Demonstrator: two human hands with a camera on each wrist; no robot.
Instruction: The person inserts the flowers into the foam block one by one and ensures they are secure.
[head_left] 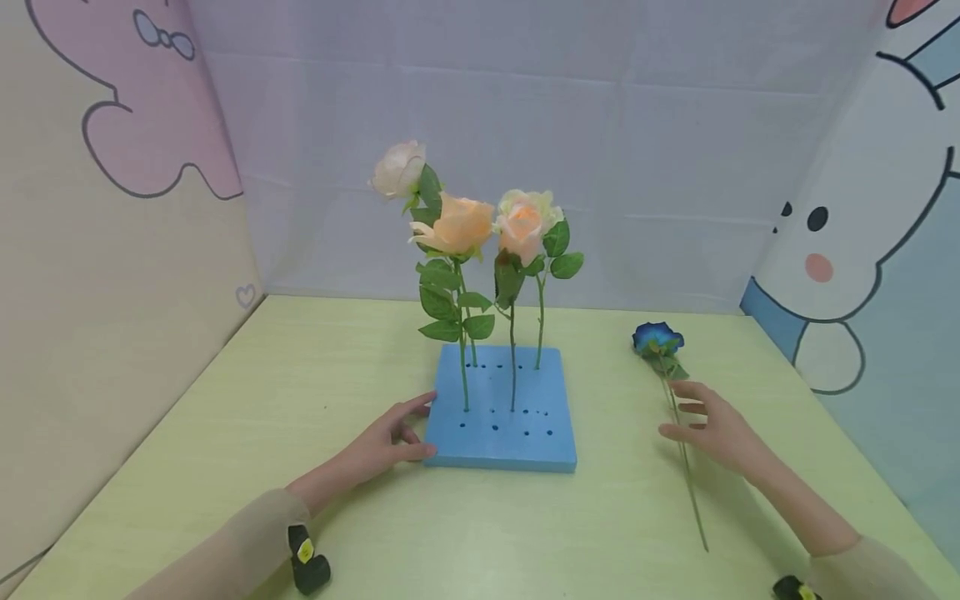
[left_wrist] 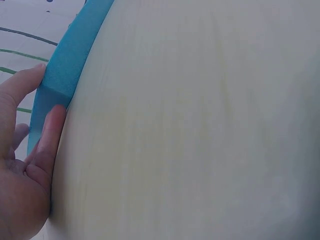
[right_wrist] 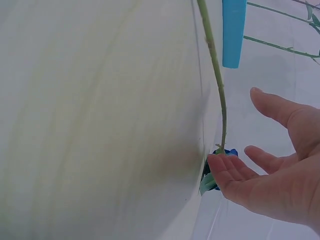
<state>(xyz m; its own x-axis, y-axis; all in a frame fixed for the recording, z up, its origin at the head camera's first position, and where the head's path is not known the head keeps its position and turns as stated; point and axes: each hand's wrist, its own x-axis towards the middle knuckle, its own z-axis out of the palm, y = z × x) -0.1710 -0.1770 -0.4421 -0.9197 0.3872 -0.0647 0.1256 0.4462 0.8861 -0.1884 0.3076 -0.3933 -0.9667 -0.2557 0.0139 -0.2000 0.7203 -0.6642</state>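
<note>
My left hand (head_left: 390,437) rests at the left side of a blue foam board (head_left: 517,450), its fingertips touching the edge, as the left wrist view also shows. Several artificial roses stand upright in the board's holes: a peach rose (head_left: 457,225), a pale pink rose (head_left: 400,170) behind it, a pink rose (head_left: 520,227) and a cream rose (head_left: 551,208). To the right, a blue rose (head_left: 657,337) lies on the table, its long stem toward me. Over that stem (right_wrist: 218,75) hovers my right hand (head_left: 712,429), thumb and fingers spread apart with nothing gripped.
The pale yellow table (head_left: 337,350) carries the board and the loose rose. A white cloth (head_left: 525,125) hangs behind it. Cartoon-printed panels (head_left: 825,267) stand at both sides. Unused holes show in the board near the front.
</note>
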